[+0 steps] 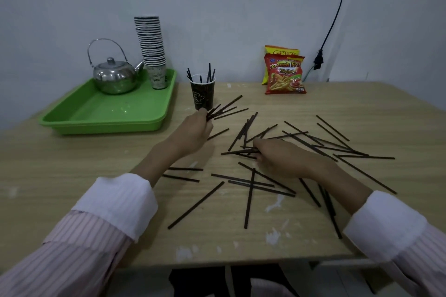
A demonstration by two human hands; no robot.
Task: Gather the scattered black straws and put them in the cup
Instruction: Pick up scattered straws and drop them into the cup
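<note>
The left hand (193,131) is closed around a small bundle of black straws (223,109), gripped at one end, with the free ends fanning out to the right just above the counter (96,152); the bundle sits just in front of the base of the dark paper cup (202,95). The cup stands upright near the rear centre of the counter, just right of the green tray (84,113), and already holds several straws (208,72) standing at loose angles above its rim. The right hand (282,160) lies low over the middle of the scattered pile, fingers curled and pinching at a cluster of straws (239,152) under the fingertips; the exact number held cannot be determined. The remaining loose straws (251,198) lie flat and crossed over one another across the centre and right side of the counter, some passing under the right forearm, with a few separate ones near the left forearm. Both forearms wear pink striped sleeves with white turned-back cuffs (120,202). On the green tray stand a steel kettle (113,77) and a tall stack of paper cups (153,50). Two snack bags (284,75) lean against the wall at the rear right, near a hanging black cable (333,21).
</note>
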